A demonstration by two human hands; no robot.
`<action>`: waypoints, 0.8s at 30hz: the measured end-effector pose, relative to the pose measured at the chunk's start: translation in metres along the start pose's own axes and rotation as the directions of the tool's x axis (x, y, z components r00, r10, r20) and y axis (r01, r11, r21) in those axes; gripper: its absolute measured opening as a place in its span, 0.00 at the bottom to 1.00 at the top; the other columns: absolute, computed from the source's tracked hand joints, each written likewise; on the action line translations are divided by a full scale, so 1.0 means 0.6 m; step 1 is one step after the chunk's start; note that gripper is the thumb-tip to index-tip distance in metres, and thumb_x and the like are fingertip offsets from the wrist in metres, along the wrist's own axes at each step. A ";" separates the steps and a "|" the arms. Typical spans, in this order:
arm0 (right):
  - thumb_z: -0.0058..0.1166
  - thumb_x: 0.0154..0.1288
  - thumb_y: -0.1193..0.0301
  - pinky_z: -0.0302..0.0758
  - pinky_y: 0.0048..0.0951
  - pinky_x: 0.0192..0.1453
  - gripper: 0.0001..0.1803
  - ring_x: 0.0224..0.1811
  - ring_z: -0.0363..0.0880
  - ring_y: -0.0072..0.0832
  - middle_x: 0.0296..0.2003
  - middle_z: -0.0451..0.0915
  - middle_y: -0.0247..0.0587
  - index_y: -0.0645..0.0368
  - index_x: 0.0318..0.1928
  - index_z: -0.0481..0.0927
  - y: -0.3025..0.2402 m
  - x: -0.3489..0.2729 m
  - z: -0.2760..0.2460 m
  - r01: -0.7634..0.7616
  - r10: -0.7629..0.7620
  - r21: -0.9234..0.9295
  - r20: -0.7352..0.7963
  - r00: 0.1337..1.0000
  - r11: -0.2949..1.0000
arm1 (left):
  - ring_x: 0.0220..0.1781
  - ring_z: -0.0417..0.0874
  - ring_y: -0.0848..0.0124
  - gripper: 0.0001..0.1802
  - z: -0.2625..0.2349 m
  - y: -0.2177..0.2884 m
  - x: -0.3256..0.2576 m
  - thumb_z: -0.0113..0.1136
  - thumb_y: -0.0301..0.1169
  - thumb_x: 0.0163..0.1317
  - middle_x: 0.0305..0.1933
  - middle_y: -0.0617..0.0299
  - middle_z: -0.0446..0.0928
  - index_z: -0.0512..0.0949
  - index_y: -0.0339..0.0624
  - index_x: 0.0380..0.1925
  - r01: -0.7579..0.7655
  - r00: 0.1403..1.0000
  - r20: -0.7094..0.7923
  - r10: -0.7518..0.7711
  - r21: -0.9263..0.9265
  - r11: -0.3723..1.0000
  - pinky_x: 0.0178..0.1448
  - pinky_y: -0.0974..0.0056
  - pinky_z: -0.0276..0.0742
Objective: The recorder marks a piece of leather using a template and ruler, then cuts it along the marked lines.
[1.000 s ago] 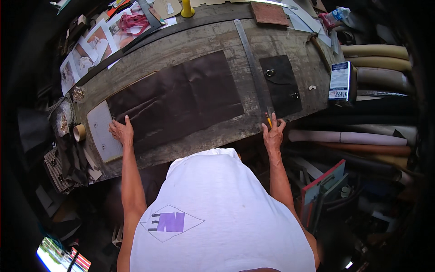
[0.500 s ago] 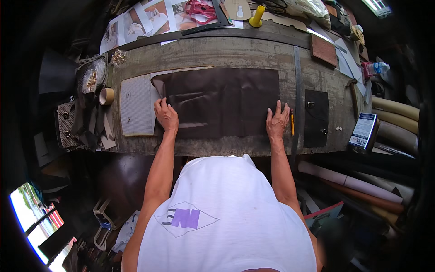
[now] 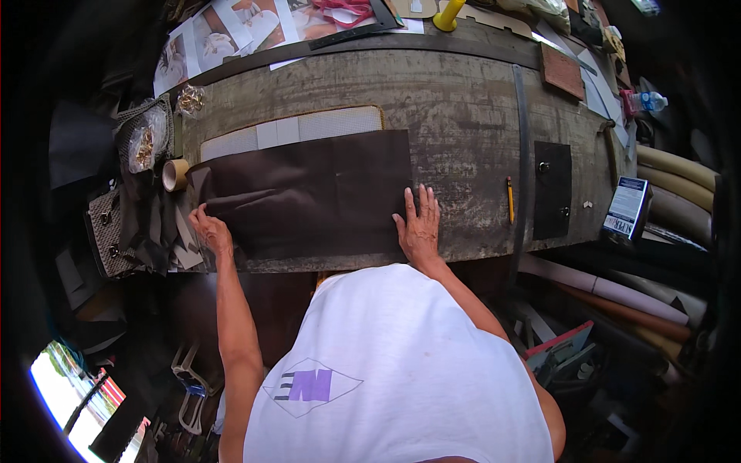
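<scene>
A dark brown sheet (image 3: pixel 316 197), which looks like leather or vinyl, lies slightly wrinkled along the near left of the workbench. At its left edge, which is folded up a little, my left hand (image 3: pixel 214 234) pinches the material between bent fingers. My right hand (image 3: pixel 421 231) rests flat with fingers spread at the sheet's lower right edge, holding nothing. From under the sheet's far side shows a pale, textured panel (image 3: pixel 332 123) with a yellowish edge. How far this panel runs beneath the sheet is hidden.
A pencil (image 3: pixel 510 201), a metal ruler (image 3: pixel 522 139) and a dark piece with metal fittings (image 3: pixel 551 189) lie to the right. A tape roll (image 3: pixel 175 175) and scraps stand at the left. A box-shaped can (image 3: pixel 625 207) sits at the right edge; a yellow cone-shaped object (image 3: pixel 448 15) stands at the back.
The brown sheet has shifted left and nearer, with both hands moving left too. It now covers the panel's left part, while more of the panel's far edge shows.
</scene>
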State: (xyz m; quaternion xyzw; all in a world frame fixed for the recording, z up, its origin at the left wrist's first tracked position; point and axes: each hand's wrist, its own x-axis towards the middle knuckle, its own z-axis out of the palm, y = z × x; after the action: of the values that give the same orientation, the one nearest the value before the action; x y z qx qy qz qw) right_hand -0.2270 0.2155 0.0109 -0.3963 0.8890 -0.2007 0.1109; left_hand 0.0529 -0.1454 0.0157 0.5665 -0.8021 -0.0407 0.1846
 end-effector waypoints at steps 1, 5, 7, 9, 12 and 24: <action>0.49 0.72 0.60 0.45 0.55 0.76 0.33 0.76 0.45 0.55 0.72 0.51 0.60 0.57 0.73 0.57 -0.017 0.013 0.011 -0.016 0.016 -0.012 0.000 1.000 1.000 | 0.54 0.74 0.50 0.17 0.001 -0.016 0.013 0.45 0.16 0.58 0.51 0.49 0.69 0.75 0.35 0.47 0.033 0.999 0.028 -0.033 0.011 0.999 0.56 0.52 0.71; 0.51 0.71 0.61 0.51 0.56 0.74 0.34 0.75 0.49 0.55 0.73 0.51 0.56 0.47 0.74 0.57 -0.066 0.059 0.044 -0.026 0.021 -0.054 -0.097 0.995 0.998 | 0.53 0.75 0.51 0.16 0.027 -0.046 0.058 0.48 0.18 0.57 0.51 0.49 0.69 0.76 0.34 0.46 -0.018 0.997 0.081 0.020 -0.025 1.000 0.55 0.53 0.72; 0.48 0.73 0.58 0.46 0.56 0.75 0.32 0.76 0.47 0.54 0.73 0.51 0.57 0.47 0.74 0.58 -0.079 0.082 0.058 -0.127 0.117 -0.072 -0.119 0.986 0.989 | 0.52 0.76 0.52 0.15 0.025 -0.047 0.064 0.50 0.18 0.57 0.50 0.49 0.69 0.76 0.33 0.45 0.027 0.988 0.151 -0.022 -0.037 0.999 0.55 0.54 0.73; 0.48 0.73 0.58 0.45 0.58 0.75 0.32 0.77 0.46 0.53 0.74 0.50 0.55 0.48 0.74 0.59 -0.094 0.098 0.064 -0.149 0.139 -0.055 -0.160 0.977 0.987 | 0.52 0.75 0.52 0.16 0.022 -0.062 0.063 0.50 0.20 0.57 0.50 0.48 0.69 0.76 0.32 0.46 0.044 0.983 0.181 -0.030 -0.078 0.996 0.55 0.54 0.72; 0.47 0.73 0.58 0.43 0.57 0.76 0.32 0.78 0.44 0.51 0.75 0.49 0.50 0.56 0.73 0.59 -0.106 0.125 0.070 -0.091 0.063 -0.157 -0.175 0.983 0.983 | 0.52 0.75 0.52 0.16 0.022 -0.073 0.068 0.51 0.20 0.57 0.50 0.47 0.70 0.77 0.31 0.46 0.071 0.978 0.206 -0.045 -0.119 0.990 0.56 0.54 0.72; 0.45 0.73 0.56 0.41 0.54 0.78 0.35 0.78 0.45 0.46 0.73 0.52 0.56 0.70 0.70 0.59 -0.131 0.137 0.075 -0.098 0.088 -0.127 -0.084 0.993 0.987 | 0.54 0.74 0.53 0.21 0.017 -0.076 0.093 0.65 0.42 0.62 0.47 0.50 0.71 0.78 0.33 0.44 0.091 0.981 0.174 -0.083 -0.043 0.995 0.59 0.53 0.69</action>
State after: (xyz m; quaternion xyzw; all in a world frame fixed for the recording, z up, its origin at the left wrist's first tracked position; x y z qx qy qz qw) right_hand -0.2136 0.0942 0.0021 -0.3525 0.9215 -0.1519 0.0594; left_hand 0.0739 -0.2147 0.0080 0.5904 -0.7882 -0.1181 0.1271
